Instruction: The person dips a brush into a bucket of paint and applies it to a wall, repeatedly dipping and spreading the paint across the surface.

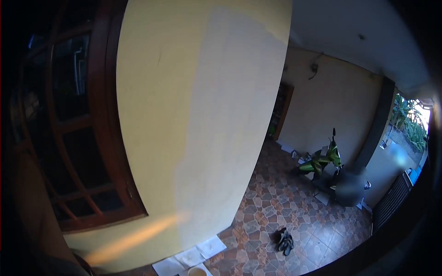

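Neither of my hands shows in the head view. In front of me stands a yellow wall (156, 115) with a broad pale, whitish patch (230, 101) over its right part, reaching down to near the floor. White sheets (189, 257) lie along the foot of the wall. A round, light-coloured container (197, 272) stands on them, cut off by the bottom edge of the view. At the lower left, a blurred brownish shape (30, 198) is too dark to make out.
A brown-framed window (87, 124) is set left of the wall. Dark sandals (284, 241) lie on the stone-patterned floor (262, 207). Farther back stands a green and black motorbike (327, 161), partly blurred. A dark gate (391, 200) and plants (410, 122) are at the right.
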Demonstrator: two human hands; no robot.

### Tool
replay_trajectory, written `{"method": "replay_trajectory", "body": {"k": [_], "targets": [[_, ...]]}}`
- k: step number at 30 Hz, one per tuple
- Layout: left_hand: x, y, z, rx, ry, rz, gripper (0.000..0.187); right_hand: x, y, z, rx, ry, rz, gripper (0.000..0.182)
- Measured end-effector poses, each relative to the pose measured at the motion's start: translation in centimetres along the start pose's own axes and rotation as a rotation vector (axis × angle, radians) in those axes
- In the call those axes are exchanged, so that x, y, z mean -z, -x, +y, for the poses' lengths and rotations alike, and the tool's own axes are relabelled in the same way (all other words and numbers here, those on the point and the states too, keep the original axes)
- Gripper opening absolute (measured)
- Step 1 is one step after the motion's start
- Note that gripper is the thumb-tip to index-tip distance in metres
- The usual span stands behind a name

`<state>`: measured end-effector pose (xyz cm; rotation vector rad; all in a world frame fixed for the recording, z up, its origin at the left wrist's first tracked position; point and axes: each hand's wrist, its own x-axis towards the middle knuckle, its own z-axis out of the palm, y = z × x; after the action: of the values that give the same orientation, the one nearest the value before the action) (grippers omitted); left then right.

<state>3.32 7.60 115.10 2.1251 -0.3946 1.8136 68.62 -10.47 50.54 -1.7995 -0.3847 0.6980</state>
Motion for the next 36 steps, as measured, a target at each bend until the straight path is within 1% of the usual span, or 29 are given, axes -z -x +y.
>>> {"method": "replay_trajectory", "body": {"k": [1, 2, 3, 5, 6, 8, 10, 11, 13, 16, 18, 19, 21, 24, 28, 32, 35, 36], "targets": [[-0.3, -0.4, -0.2, -0.005, 0.015, -0.004, 0.051, -0.4, 0.5, 0.4, -0.01, -0.003, 0.007, 0.026], [-0.6, -0.1, -0.6, 0.033, 0.036, -0.009, 0.051, -0.3, 2.9, 2.6, -0.058, 0.013, 0.01, 0.026], [-0.7, 0.4, -0.8, 0.074, 0.043, -0.014, 0.05, -0.6, 4.8, 5.3, -0.105, 0.033, -0.001, 0.026], [-0.7, 2.3, -0.8, 0.196, 0.051, -0.021, 0.05, -0.8, 11.1, 11.4, -0.228, 0.094, -0.035, 0.026], [-0.3, 2.3, -0.7, 0.224, 0.037, -0.044, 0.05, -3.4, 12.7, 13.3, -0.264, 0.095, -0.068, 0.026], [0.0, 2.4, -0.4, 0.266, 0.031, -0.068, 0.05, -6.4, 16.2, 15.5, -0.322, 0.105, -0.106, 0.027], [0.0, 4.1, -0.6, 0.349, 0.044, -0.062, 0.05, -5.6, 21.2, 19.4, -0.409, 0.156, -0.126, 0.027], [0.1, 5.1, -0.4, 0.38, 0.041, -0.043, 0.05, -4.6, 22.4, 20.4, -0.433, 0.192, -0.137, 0.027], [1.1, 6.1, 0.4, 0.401, 0.008, -0.002, 0.049, -4.8, 21.8, 20.7, -0.437, 0.253, -0.176, 0.027], [1.6, 7.0, 0.6, 0.368, -0.016, 0.065, 0.049, -5.1, 17.9, 18.5, -0.393, 0.316, -0.193, 0.028], [0.5, 9.0, -0.6, 0.398, 0.037, 0.118, 0.049, -0.4, 19.3, 19.4, -0.43, 0.375, -0.15, 0.028], [0.6, 9.8, -0.5, 0.401, 0.024, 0.149, 0.049, 0.1, 18.1, 19.1, -0.423, 0.41, -0.159, 0.028], [1.7, 10.6, 0.1, 0.415, -0.019, 0.166, 0.049, -2.5, 17.8, 19.5, -0.426, 0.452, -0.213, 0.028], [2.5, 9.1, -1.8, 0.352, -0.031, 0.133, 0.048, -10.6, 15.0, 18.4, -0.393, 0.416, -0.248, 0.028], [3.1, 9.6, -3.7, 0.391, -0.031, 0.107, 0.048, -15.5, 18.1, 21.6, -0.455, 0.432, -0.303, 0.029], [2.6, 11.1, -6.6, 0.372, 0.001, 0.164, 0.048, -15.2, 14.8, 20.9, -0.448, 0.49, -0.284, 0.029], [3.5, 15.0, -7.2, 0.409, -0.035, 0.263, 0.047, -12.9, 12.5, 20.6, -0.449, 0.621, -0.312, 0.03], [3.6, 16.7, -7.5, 0.439, -0.042, 0.29, 0.047, -11.8, 12.9, 21.2, -0.469, 0.665, -0.323, 0.03]]}}
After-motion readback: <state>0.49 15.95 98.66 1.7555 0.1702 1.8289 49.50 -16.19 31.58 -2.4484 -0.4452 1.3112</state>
